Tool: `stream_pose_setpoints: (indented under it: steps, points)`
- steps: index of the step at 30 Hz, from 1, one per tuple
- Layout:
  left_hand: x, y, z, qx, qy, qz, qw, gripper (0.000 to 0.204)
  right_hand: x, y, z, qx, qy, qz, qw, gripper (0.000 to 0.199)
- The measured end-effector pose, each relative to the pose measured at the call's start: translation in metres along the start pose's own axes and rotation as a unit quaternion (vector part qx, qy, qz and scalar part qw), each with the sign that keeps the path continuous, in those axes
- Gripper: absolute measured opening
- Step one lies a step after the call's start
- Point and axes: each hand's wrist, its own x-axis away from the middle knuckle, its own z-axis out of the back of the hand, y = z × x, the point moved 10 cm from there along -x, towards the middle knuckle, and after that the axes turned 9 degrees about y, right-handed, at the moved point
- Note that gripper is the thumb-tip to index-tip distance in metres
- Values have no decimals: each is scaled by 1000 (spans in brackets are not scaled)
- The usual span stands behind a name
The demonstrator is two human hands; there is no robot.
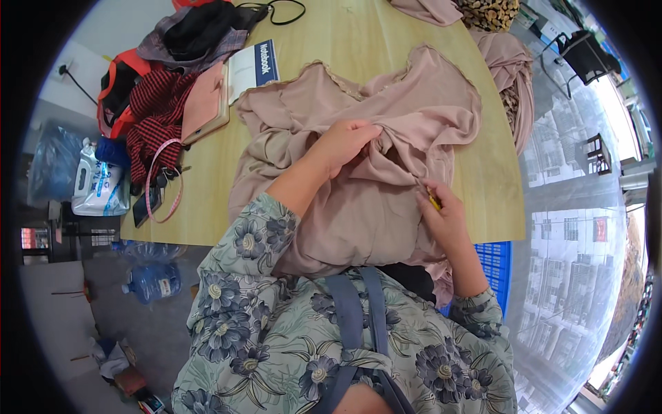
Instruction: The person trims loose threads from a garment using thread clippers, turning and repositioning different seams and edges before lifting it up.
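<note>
Dusty-pink soft jersey garment (386, 138) near bench's (345, 41) front edge: limp, light (slides easily). Left hand (348, 141) fingers pinch a fold; right hand (445, 217) fingers grip the seam and a small yellow tool (434, 201).

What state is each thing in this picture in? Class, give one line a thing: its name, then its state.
Pink garment: crumpled, spread on the wooden table.
Left hand: pinching a fold of the garment.
Right hand: closed on a small yellow tool, at the fabric.
Notebook: closed, lying flat.
Water bottle: lying on the floor.
</note>
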Motion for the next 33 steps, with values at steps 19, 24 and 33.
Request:
stream_pose_setpoints:
  steps: [19,24,33]
  points:
    - [39,3,-13,88,-40,19,995,18,-13,-50,-3,44,49,71,995,28]
    - [40,2,-14,88,-66,20,994,18,-13,-53,-5,26,58,112,992,27]
    - [41,-1,-16,73,-69,20,995,19,-13,-57,-6,42,68,121,989,24]
